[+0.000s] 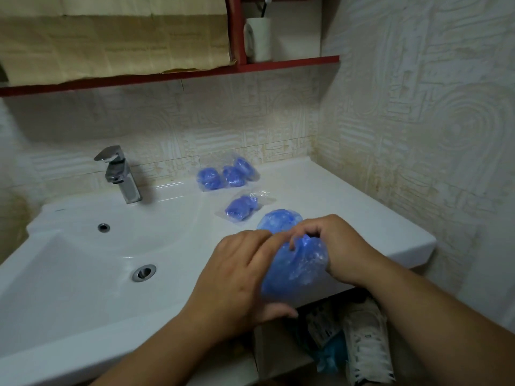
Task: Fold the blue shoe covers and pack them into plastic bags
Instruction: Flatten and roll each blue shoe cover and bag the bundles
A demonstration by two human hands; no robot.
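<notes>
Partly hidden: left hand point(239, 277) fingers wrap blue shoe cover point(295, 270), thumb beneath. Right hand point(337, 243) fingers curled, pinching its top, above sink counter point(362, 207) front edge. Fold state unclear. Filled bags point(227, 175) behind, by wall.

Single head cam, wide-angle, sat above and just in front of the sink point(69, 274), pitched forward and down at it. Close range: left grip point(239, 274) and right grip point(334, 246) loomed large at the sink's right front edge. Faucet point(119, 174) behind the sink and red shelf point(167, 76) above it were in frame.
</notes>
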